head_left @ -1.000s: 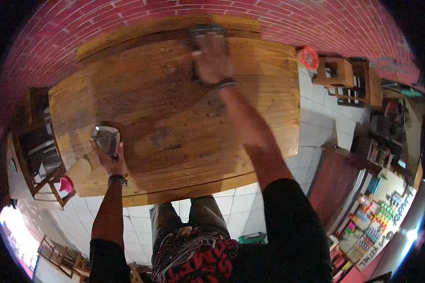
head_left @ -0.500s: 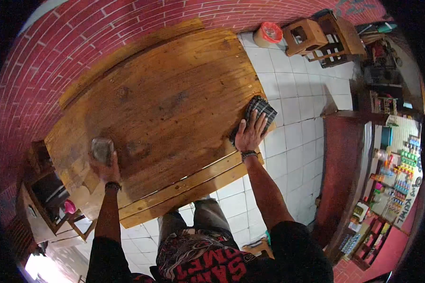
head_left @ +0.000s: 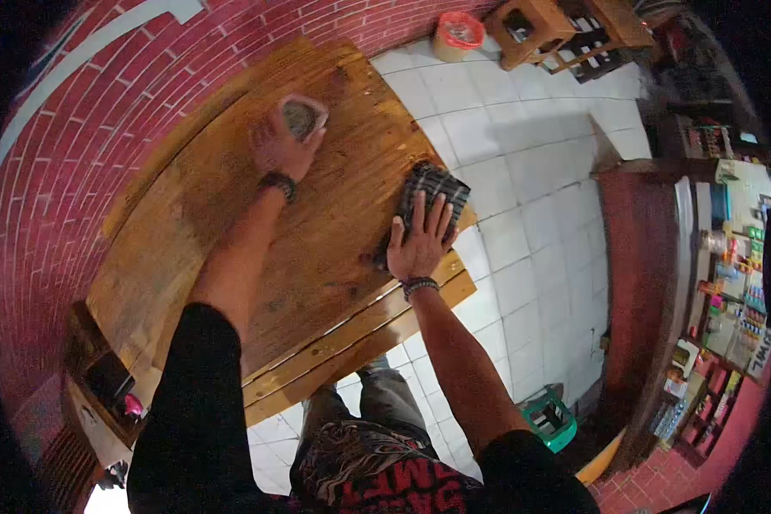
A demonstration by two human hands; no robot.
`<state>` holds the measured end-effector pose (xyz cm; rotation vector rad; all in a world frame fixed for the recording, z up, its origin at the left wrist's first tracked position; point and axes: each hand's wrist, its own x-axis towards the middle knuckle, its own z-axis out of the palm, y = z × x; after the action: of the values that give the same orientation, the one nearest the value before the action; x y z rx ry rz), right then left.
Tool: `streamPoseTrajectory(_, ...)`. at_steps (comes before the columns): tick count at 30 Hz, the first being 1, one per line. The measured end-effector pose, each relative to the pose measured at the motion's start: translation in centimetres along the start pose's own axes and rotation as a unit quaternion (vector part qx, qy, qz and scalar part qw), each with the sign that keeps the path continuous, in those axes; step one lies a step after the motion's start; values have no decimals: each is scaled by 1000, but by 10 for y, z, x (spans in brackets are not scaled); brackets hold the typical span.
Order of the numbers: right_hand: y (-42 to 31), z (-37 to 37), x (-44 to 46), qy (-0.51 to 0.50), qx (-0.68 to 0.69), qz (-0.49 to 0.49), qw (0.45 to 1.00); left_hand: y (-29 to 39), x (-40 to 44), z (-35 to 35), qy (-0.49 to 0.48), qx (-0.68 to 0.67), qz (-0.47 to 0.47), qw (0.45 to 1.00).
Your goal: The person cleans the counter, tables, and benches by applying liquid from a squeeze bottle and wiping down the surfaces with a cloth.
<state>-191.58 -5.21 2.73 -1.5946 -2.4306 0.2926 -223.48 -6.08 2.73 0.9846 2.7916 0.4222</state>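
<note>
My left hand [head_left: 284, 154] is wrapped round a small, see-through container with rounded corners [head_left: 301, 118], above the far part of the wooden table [head_left: 201, 231]. Motion blurs that hand slightly, and I cannot tell what is inside the container. A folded dark checked cloth [head_left: 437, 184] lies at the table's right edge. My right hand [head_left: 418, 247] rests flat on it, fingers spread and pointing away from me. Part of the cloth is hidden under the palm.
A red brick-patterned wall [head_left: 103, 163] runs along the table's far side. A bin with a red rim [head_left: 458, 34] and wooden stools [head_left: 531, 30] stand on white tiles. A green crate [head_left: 550, 420] sits at lower right, near a counter and stocked shelves.
My left hand has carried the container from the table's near left to its far side. My right hand stays flat on the cloth at the right edge. The view has shifted.
</note>
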Motion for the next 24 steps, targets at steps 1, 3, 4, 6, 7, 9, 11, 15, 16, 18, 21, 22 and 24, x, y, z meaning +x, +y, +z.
streamPoseTrajectory(1,-1,1,-1,2,-8,-3,1000,7,5,2,-2,-30,4,1000)
streamPoseTrajectory(3,-1,5,-2,-2,-4,-7,1000,9,-5,4,-2,-49,-1,999)
streamPoseTrajectory(4,-1,5,-2,3,-12,-6,1000,8,-15,7,46,-68,11,997)
streamPoseTrajectory(6,1,6,0,12,-12,-8,1000,-9,-42,7,99,-78,16,992)
streamPoseTrajectory(7,2,7,-1,6,-3,-18,1000,-23,-65,3,75,-62,25,995)
streamPoseTrajectory(9,3,9,-1,19,-17,-14,1000,-56,-120,-12,36,-37,30,998)
streamPoseTrajectory(11,2,10,-1,19,-33,-13,999,-93,-183,-28,2,0,17,1000)
streamPoseTrajectory(15,10,22,-1,64,-48,-44,996,-174,-329,-57,-42,-4,-32,999)
streamPoseTrajectory(16,14,27,1,60,-42,-59,996,-197,-370,-53,-37,-5,-48,998)
streamPoseTrajectory(18,24,37,3,88,-53,-68,992,-247,-449,-40,72,-68,-61,993)
streamPoseTrajectory(21,23,31,1,82,-69,-88,990,-313,-524,-30,182,35,-323,928)
streamPoseTrajectory(22,22,31,-2,81,-67,-104,989,-342,-526,-38,205,72,-413,884)
streamPoseTrajectory(24,14,36,-4,101,-96,-101,985,-390,-501,-72,202,53,-599,773)
